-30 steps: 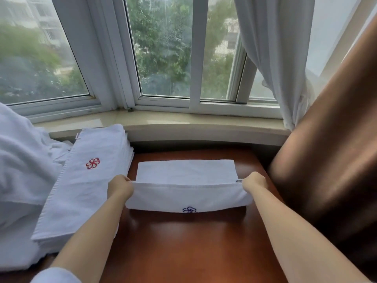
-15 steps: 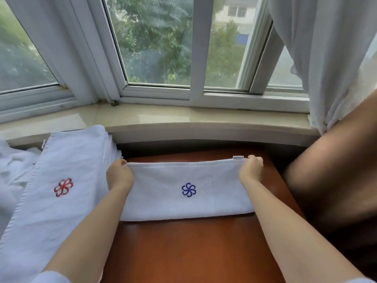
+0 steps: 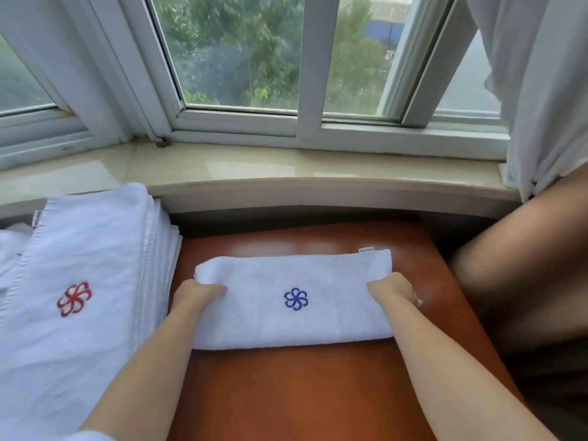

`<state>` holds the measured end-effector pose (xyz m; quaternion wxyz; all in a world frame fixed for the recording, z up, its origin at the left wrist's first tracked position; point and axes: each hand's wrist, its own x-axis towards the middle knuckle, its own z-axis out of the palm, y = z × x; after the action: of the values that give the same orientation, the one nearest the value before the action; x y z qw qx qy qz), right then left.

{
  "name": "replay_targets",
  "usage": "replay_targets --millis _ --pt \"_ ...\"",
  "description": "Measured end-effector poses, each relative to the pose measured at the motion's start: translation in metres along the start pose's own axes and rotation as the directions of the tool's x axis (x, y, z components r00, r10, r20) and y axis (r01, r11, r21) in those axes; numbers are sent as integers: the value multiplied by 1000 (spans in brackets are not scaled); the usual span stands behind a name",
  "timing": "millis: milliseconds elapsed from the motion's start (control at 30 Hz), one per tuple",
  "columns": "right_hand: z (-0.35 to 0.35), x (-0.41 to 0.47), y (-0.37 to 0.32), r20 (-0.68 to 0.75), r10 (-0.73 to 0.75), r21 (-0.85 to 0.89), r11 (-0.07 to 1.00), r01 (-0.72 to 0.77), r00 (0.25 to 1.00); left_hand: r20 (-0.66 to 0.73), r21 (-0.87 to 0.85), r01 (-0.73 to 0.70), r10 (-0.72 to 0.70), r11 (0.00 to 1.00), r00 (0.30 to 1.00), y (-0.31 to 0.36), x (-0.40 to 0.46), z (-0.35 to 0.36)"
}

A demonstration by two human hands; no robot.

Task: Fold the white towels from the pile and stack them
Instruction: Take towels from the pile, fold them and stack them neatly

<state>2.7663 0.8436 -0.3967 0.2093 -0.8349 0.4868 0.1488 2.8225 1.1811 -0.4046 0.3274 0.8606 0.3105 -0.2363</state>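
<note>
A white towel with a blue flower emblem [image 3: 296,299] lies folded into a long strip on the brown table [image 3: 302,393]. My left hand [image 3: 195,292] holds its left end, fingertips tucked out of sight in the cloth. At the right end, my right hand [image 3: 396,289] grips the towel with curled fingers. To the left stands a stack of folded white towels [image 3: 79,281], its top one marked with a red flower emblem.
Loose white cloth [image 3: 11,249] shows at the far left behind the stack. A stone window sill [image 3: 286,173] runs along the back under the window. A white curtain [image 3: 541,90] and a brown drape [image 3: 525,281] hang at the right.
Both hands carried the towel's near edge up and over to the far edge, folding it in half. They then slid back to the middle of the two ends.
</note>
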Motion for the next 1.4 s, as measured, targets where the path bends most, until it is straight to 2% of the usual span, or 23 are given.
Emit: replay_targets --millis 100,200,333,500,667,900,1067,1200,1300,1400 --pt "-11 -19 -3 -69 -90 -17 996 89 994 29 -32 -116 117 993 993 8 -23 -12" --pt "-28 -51 -7 -107 -155 72 984 163 982 18 -101 -285 288 953 958 16 -54 -31" --pt "-63 -95 -10 -152 -286 182 933 311 946 -100 -134 -481 471 866 877 16 -104 -68" --pt "-101 -156 -12 -241 -418 223 855 469 876 -243 -186 -512 466 838 851 -3 -166 -122" --pt "-106 -216 -26 -277 -587 183 745 641 761 -345 -253 -504 410 826 844 -38 -197 -162" --pt "-76 -293 -61 -272 -795 37 554 832 542 -396 -406 -446 286 798 873 -103 -198 -204" --pt "-55 -334 -86 -381 -874 -181 391 902 302 -275 -626 -350 223 697 935 -143 -188 -222" --pt "-44 -358 -117 -410 -904 -341 275 899 121 -264 -706 -317 180 633 948 -160 -173 -235" --pt "-41 -375 -146 -449 -893 -394 197 898 -1 -233 -772 -325 232 546 944 -161 -167 -252" --pt "-42 -390 -177 -467 -880 -437 142 888 -89 -113 -823 -285 350 491 930 -160 -164 -273"
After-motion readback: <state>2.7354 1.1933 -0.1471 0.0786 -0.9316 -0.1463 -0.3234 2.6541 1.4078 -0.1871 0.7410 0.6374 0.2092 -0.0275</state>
